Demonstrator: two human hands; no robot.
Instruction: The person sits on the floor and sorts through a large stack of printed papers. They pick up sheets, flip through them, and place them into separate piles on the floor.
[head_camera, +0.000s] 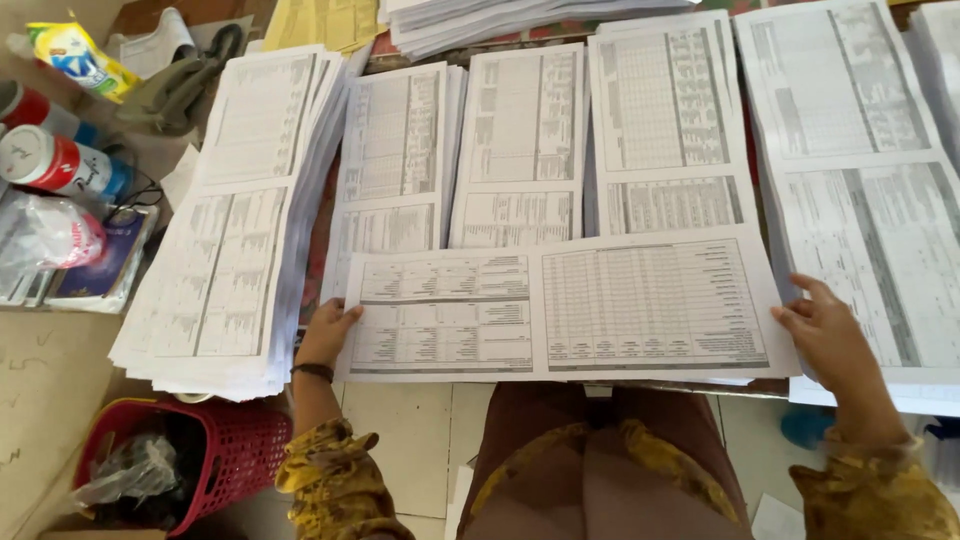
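Wide printed sheet (560, 312), white with grey tables in two panels, lying flat and crosswise at the near table edge. Overlaps the lower ends of the middle stacks. Gripped at its left edge and right edge, near edge jutting slightly past the table.

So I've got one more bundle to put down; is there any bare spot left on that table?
Hardly. The paper stacks lie edge to edge, and the wide sheet between the left hand and right hand covers the front. The left end holds cans and a bag. Only narrow gaps between stacks remain.
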